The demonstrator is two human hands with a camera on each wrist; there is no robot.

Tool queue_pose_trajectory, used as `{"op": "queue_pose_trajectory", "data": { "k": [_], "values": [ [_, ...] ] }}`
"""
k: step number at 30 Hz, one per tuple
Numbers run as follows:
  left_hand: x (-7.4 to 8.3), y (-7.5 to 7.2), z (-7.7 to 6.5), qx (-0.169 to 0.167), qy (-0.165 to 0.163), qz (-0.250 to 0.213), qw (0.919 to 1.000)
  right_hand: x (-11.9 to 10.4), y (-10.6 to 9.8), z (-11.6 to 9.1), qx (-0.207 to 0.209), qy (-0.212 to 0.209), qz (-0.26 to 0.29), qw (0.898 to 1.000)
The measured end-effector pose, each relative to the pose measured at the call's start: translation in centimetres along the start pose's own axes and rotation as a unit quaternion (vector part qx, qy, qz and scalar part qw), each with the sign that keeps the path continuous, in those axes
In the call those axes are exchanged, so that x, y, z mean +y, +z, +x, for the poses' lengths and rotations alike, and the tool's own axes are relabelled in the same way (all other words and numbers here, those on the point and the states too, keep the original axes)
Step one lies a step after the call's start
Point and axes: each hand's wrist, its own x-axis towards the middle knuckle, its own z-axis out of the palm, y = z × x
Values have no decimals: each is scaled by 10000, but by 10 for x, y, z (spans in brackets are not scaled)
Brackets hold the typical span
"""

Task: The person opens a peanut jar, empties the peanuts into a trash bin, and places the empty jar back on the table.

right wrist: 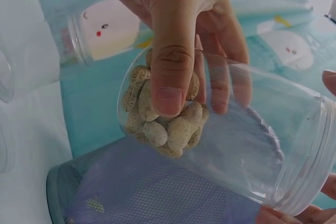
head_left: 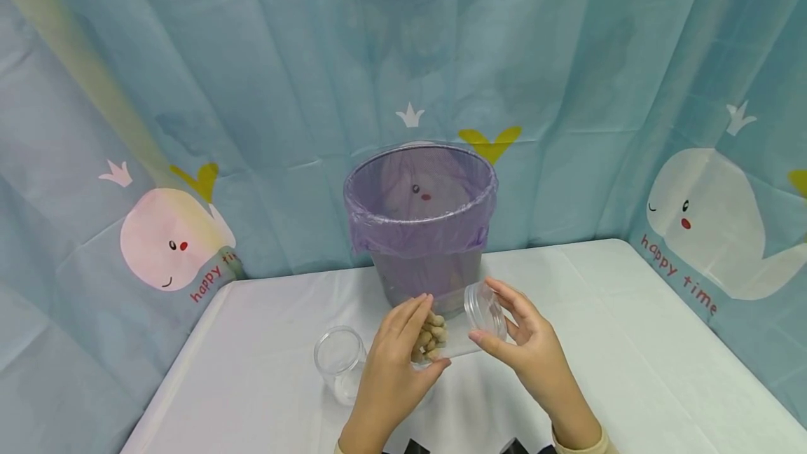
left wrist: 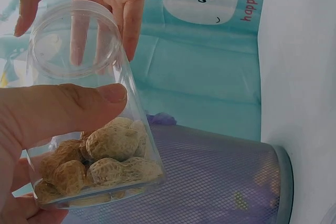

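Note:
A clear plastic jar [head_left: 458, 343] lies tilted on its side in the air between both hands, over the white table. Tan peanuts in their shells [left wrist: 112, 142] are gathered at its base end. My left hand [head_left: 392, 363] grips that end, its thumb pressed along the wall in the right wrist view. At the other end, my right hand [head_left: 532, 345] holds the ringed mouth end [right wrist: 310, 156] between thumb and fingers. Some of the right fingers show through the clear plastic in the left wrist view. I cannot tell whether a lid is on the mouth.
A second clear jar [head_left: 340, 359] stands on the white table [head_left: 265, 370], left of my left hand. Behind the hands is a mesh waste bin [head_left: 429, 275] lined with a purple bag [head_left: 410, 233]. A blue printed curtain [head_left: 302, 125] hangs around the table's back and sides.

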Motion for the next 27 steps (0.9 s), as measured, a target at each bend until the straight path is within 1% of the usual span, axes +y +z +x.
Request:
{"op": "queue_pose_trajectory", "data": {
  "k": [6, 10, 17, 23, 27],
  "values": [
    [1, 0, -1, -62, -30, -34, 10000, -1, 1, 0, 261, 312, -53, 9992],
    [1, 0, -1, -66, -33, -41, 10000, -1, 1, 0, 298, 363, -112, 9988],
    [1, 0, 1, 12, 43, -24, 10000, -2, 1, 0, 233, 361, -335, 9985],
    [1, -1, 1, -17, 23, -19, 10000, -1, 1, 0, 163, 263, -258, 9992],
    [2, 0, 1, -44, 15, -16, 10000, 0, 1, -1, 122, 115, -149, 9997]
  ]
}}
